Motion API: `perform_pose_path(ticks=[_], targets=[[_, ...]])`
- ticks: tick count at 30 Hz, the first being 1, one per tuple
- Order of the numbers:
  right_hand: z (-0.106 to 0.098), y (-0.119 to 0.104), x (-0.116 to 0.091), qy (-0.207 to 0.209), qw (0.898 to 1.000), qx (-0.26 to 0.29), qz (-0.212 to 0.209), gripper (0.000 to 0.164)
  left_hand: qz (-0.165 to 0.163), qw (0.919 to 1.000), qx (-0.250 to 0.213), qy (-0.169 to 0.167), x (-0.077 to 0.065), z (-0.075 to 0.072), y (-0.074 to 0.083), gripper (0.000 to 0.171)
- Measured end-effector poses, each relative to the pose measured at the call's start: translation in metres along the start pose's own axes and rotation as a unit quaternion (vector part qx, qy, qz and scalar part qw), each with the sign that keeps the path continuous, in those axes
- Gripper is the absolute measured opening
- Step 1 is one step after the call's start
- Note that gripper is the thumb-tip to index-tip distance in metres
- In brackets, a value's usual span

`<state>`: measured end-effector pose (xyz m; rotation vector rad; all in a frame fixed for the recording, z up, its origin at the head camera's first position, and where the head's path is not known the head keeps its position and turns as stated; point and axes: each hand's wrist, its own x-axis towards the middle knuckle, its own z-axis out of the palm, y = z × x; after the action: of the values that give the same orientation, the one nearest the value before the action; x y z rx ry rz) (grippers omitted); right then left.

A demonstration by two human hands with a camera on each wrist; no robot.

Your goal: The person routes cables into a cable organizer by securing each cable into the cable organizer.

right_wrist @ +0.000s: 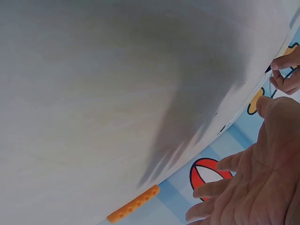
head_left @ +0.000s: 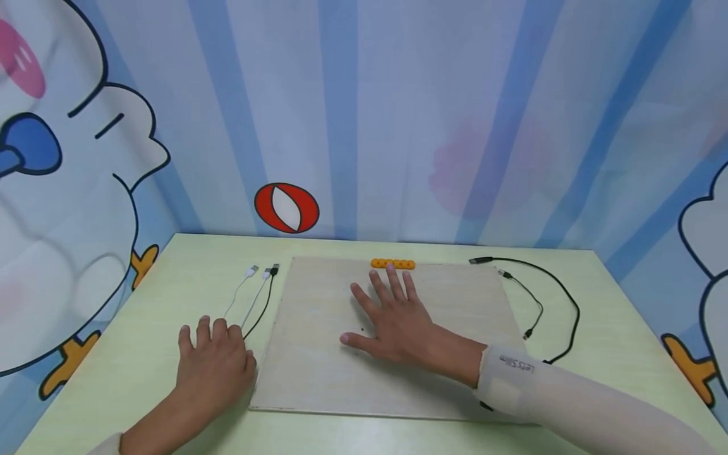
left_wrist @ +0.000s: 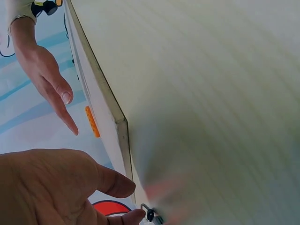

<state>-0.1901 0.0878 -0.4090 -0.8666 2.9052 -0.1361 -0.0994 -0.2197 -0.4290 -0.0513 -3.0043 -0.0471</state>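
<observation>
My left hand is over the table at the left, its fingers loosely bent at the near parts of a white cable, a second pale cable and a black cable. In the left wrist view, thumb and finger of this left hand are apart with nothing seen between them. Fingers spread, my right hand is above a pale flat board, casting a shadow on it. An orange strip with a row of bumps lies at the board's far edge, just beyond the right fingertips.
Right of the board lie a thick black cable and a shorter thin black cable. The light table meets a blue striped backdrop behind, with printed cartoon sides.
</observation>
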Motion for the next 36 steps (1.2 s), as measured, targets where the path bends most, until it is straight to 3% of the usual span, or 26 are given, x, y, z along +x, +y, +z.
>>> perform_pose_path(ticks=[15,36], targets=[[-0.002,-0.008,0.011,0.0,1.0,-0.02,-0.012,0.091,-0.015,0.9999,0.001,-0.007,0.002,0.003,-0.005,0.032],[-0.003,-0.028,0.03,-0.009,0.999,-0.022,-0.028,0.091,-0.02,0.9993,-0.011,0.029,0.0,0.007,-0.017,0.027]])
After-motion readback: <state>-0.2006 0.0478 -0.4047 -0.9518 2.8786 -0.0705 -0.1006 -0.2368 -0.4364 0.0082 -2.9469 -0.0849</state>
